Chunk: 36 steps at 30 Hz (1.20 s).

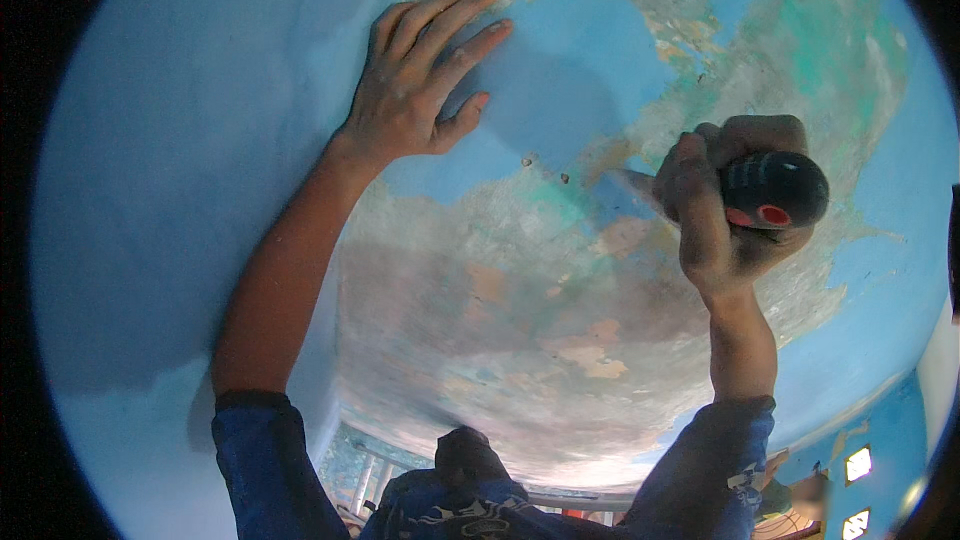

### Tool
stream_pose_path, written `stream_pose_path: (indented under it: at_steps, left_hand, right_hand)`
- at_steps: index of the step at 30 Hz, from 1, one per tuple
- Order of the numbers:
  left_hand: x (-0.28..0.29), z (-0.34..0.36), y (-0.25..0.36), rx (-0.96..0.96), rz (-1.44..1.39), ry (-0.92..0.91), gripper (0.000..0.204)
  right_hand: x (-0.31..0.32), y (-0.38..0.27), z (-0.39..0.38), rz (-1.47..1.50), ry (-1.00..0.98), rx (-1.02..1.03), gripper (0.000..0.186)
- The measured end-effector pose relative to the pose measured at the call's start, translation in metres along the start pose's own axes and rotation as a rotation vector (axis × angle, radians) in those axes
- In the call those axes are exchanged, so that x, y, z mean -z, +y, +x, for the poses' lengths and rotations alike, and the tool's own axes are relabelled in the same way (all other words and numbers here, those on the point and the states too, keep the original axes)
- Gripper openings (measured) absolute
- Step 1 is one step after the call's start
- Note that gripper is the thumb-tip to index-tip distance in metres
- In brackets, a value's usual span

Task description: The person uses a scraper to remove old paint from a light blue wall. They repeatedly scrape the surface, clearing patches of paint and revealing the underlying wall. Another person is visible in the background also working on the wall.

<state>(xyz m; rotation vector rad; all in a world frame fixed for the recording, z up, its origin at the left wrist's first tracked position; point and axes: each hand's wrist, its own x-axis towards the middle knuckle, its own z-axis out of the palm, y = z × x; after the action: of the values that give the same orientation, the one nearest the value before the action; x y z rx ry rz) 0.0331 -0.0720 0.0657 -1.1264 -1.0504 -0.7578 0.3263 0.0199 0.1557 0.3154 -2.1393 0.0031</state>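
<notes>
My right hand (pixel 735 195) is wrapped round the black handle with red spots of a scraper (pixel 775 190). Its blade (pixel 640 188) points left and meets the wall at the edge of a blue paint patch (pixel 555 70). My left hand (pixel 415 70) is open, fingers spread, resting against the wall higher up and to the left, partly over blue paint. Bare grey and tan plaster (pixel 460 310) with green traces (pixel 820 40) surrounds the blue patch. Two small holes (pixel 528 161) show in the wall below it.
Intact blue wall (pixel 150 190) fills the left side, meeting the patchy surface at a corner. At the bottom, metal rails (pixel 370 475) stand beside my body. Two bright square openings (pixel 857 464) show at the lower right, near some tan items that are hard to make out.
</notes>
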Motion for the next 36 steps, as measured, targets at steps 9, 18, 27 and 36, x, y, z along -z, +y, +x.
stream_pose_path:
  at_steps: [9,18,27,36]
  left_hand:
    - [0.003,-0.002,0.004,0.032,-0.009,-0.025,0.054]
    - [0.0,-0.005,0.004,0.029,0.004,-0.038,0.055]
    - [-0.003,-0.003,0.003,-0.004,-0.019,0.015,0.055]
    - [-0.001,-0.003,0.001,0.013,-0.006,-0.006,0.055]
  right_hand:
    - [0.0,-0.013,0.017,0.131,0.122,0.108,0.02]
    - [0.001,-0.006,0.013,-0.021,0.099,0.255,0.018]
    - [0.0,-0.014,0.012,0.431,0.247,-0.017,0.02]
    - [-0.008,0.005,0.013,0.004,0.056,0.216,0.023]
